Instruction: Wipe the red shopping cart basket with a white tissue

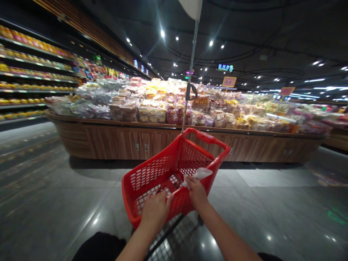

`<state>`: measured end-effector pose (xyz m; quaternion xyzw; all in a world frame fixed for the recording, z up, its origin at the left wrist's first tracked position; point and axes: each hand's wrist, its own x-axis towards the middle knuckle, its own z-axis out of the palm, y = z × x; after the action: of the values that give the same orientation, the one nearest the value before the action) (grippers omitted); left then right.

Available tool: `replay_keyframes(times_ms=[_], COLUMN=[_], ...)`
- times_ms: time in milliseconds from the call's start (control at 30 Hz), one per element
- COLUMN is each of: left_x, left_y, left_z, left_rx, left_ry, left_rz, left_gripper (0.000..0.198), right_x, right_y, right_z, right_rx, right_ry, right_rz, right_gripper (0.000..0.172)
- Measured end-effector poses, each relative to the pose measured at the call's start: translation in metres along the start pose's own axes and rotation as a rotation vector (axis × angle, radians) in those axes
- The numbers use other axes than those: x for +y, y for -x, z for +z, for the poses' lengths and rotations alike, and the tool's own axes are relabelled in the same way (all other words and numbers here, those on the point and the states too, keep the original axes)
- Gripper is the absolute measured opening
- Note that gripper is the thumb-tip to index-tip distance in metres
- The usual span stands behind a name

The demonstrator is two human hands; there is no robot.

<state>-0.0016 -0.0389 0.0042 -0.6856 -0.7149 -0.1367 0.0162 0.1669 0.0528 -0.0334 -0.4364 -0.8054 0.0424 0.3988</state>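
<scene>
A red plastic shopping cart basket point(152, 174) is right in front of me, seemingly with nothing in it. My left hand point(154, 210) grips its near rim with fingers curled over the edge. My right hand point(197, 192) also rests on the rim and pinches a white slip of paper point(199, 174). A grey pole point(190, 79) rises from the cart's far side, with a white flag point(191, 7) at its top.
A long wooden display island point(190, 139) piled with packaged baked goods stretches across ahead. Shelves of yellow packages point(27, 83) line the left wall. Price signs point(229, 82) stand above the goods. Glossy grey tile floor point(54, 188) lies all around.
</scene>
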Motion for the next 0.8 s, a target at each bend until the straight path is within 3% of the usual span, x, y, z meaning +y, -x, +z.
replay_keyframes(times_ms=[100, 267, 433, 600, 700, 800], left_x=[0.010, -0.001, -0.010, -0.015, -0.018, -0.020], left_y=[-0.011, -0.009, -0.002, 0.000, 0.000, 0.000], left_z=[0.010, 0.015, 0.009, 0.009, 0.009, 0.008], left_rx=[-0.034, -0.063, -0.082, -0.087, -0.088, -0.088], left_ry=[-0.007, -0.016, -0.035, -0.030, -0.027, -0.027], left_rz=[-0.036, -0.043, -0.058, -0.039, -0.032, -0.025], left_gripper=[0.050, 0.050, 0.050, 0.050, 0.049, 0.049], right_x=[-0.011, -0.030, -0.024, 0.009, 0.009, -0.010], right_y=[0.004, 0.013, 0.013, 0.005, 0.009, 0.020], right_z=[0.009, 0.020, -0.001, -0.034, -0.030, -0.014], right_rx=[-0.020, -0.073, -0.137, -0.019, 0.026, -0.009], right_ry=[-0.039, -0.038, -0.018, 0.071, 0.067, -0.004], right_rz=[-0.019, -0.069, -0.114, 0.072, 0.098, -0.010], right_gripper=[0.056, 0.056, 0.062, 0.063, 0.067, 0.073])
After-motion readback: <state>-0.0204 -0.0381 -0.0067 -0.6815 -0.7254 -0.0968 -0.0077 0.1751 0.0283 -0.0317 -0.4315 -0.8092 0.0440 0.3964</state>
